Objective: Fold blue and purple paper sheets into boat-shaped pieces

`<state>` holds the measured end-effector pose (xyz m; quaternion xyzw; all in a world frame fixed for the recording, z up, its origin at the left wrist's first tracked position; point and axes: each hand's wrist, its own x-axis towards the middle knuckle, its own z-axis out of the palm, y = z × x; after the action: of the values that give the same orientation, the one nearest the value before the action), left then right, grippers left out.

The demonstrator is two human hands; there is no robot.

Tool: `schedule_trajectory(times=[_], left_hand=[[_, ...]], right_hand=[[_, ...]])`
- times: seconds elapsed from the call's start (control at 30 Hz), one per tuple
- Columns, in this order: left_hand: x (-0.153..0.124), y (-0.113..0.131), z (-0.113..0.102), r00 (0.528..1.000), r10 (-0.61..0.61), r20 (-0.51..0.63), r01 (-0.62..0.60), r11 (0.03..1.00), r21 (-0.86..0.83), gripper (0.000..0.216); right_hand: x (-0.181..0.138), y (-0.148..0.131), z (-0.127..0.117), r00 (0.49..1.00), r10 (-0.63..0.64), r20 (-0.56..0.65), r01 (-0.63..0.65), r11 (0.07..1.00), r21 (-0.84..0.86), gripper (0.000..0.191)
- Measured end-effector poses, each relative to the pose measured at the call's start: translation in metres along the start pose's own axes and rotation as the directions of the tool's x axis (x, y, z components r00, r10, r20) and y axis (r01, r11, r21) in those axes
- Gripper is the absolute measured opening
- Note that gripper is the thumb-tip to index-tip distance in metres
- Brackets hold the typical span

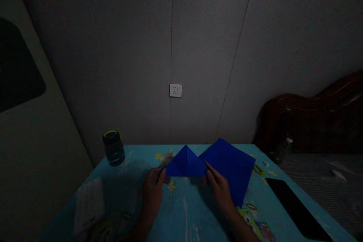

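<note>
A folded piece of blue paper (pixel 179 166), triangular with a peak at the top middle and a crease down its centre, is held up over the table between my two hands. My left hand (pixel 154 184) pinches its left corner between thumb and fingers. At the opposite corner, my right hand (pixel 220 184) grips the paper the same way, the index finger lying along its edge. A larger blue sheet of paper (pixel 231 162) lies flat on the table behind and to the right of my right hand, partly covered by it.
The table wears a light blue patterned cloth (pixel 176 211). A dark bottle with a green-rimmed lid (pixel 114 149) stands back left, above a white flat item (pixel 90 204). A black slab (pixel 297 208) lies right, and a yellow-green loop (pixel 258 169) sits beside the sheet.
</note>
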<state>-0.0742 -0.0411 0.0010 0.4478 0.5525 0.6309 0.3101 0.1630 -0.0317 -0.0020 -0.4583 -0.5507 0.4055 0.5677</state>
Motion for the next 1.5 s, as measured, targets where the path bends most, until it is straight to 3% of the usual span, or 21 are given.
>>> schedule_trajectory(times=[0.17,0.3,0.37,0.53,0.63,0.73,0.83,0.9,1.07,1.13,1.17,1.27,1.33,1.4,1.5], left_hand=[[0.004,-0.005,-0.002,0.999,0.050,0.006,-0.050,0.993,0.104,0.031],[0.004,-0.005,0.001,0.992,0.119,0.051,-0.121,0.992,0.042,0.041],[0.004,-0.005,0.000,0.987,0.147,0.062,-0.150,0.988,0.045,0.039],[0.000,-0.009,-0.004,0.947,0.307,0.093,-0.320,0.918,0.234,0.027],[-0.010,-0.012,0.001,0.869,0.476,0.140,-0.496,0.831,0.253,0.026],[-0.023,-0.013,0.010,0.736,0.637,0.228,-0.677,0.694,0.246,0.029],[-0.033,-0.012,0.019,0.619,0.704,0.348,-0.785,0.555,0.274,0.042],[-0.037,-0.010,0.022,0.583,0.701,0.411,-0.812,0.494,0.311,0.047],[-0.041,-0.002,0.023,0.563,0.614,0.553,-0.825,0.448,0.344,0.043],[-0.041,-0.001,0.022,0.578,0.591,0.562,-0.813,0.476,0.336,0.041],[-0.041,-0.002,0.022,0.609,0.599,0.520,-0.791,0.506,0.344,0.040],[-0.036,-0.004,0.025,0.769,0.594,0.235,-0.638,0.689,0.344,0.038],[-0.032,-0.003,0.027,0.882,0.463,0.091,-0.471,0.854,0.222,0.043],[-0.028,0.001,0.028,0.964,0.254,0.076,-0.259,0.964,0.064,0.048],[-0.026,0.009,0.026,0.992,-0.021,0.122,0.025,0.999,-0.034,0.046]], right_hand=[[-0.001,0.001,0.002,0.998,-0.021,0.054,0.020,1.000,0.003,0.068],[0.000,0.007,-0.001,0.996,-0.003,0.089,0.003,1.000,0.004,0.071],[0.000,0.011,-0.004,0.996,-0.004,0.088,0.008,0.999,-0.044,0.070],[0.000,0.014,-0.005,0.992,-0.092,0.092,0.110,0.970,-0.218,0.061],[-0.005,0.011,0.004,0.987,-0.134,0.087,0.151,0.959,-0.240,0.054],[-0.015,0.001,0.022,0.982,-0.150,0.115,0.170,0.967,-0.191,0.045],[-0.026,-0.007,0.042,0.971,-0.128,0.203,0.140,0.989,-0.044,0.041],[-0.030,-0.009,0.049,0.974,-0.084,0.209,0.071,0.995,0.072,0.041],[-0.025,-0.006,0.048,0.989,0.042,0.142,-0.073,0.972,0.222,0.048],[-0.019,-0.009,0.044,0.987,0.022,0.161,-0.062,0.966,0.250,0.048],[-0.017,-0.011,0.043,0.986,0.011,0.165,-0.054,0.963,0.262,0.049],[-0.015,-0.016,0.040,0.983,0.011,0.183,-0.067,0.951,0.303,0.053],[-0.016,-0.017,0.039,0.966,0.019,0.259,-0.107,0.937,0.333,0.053],[-0.019,-0.016,0.039,0.937,0.022,0.350,-0.146,0.932,0.333,0.052],[-0.022,-0.017,0.037,0.904,0.048,0.424,-0.154,0.963,0.219,0.051]])
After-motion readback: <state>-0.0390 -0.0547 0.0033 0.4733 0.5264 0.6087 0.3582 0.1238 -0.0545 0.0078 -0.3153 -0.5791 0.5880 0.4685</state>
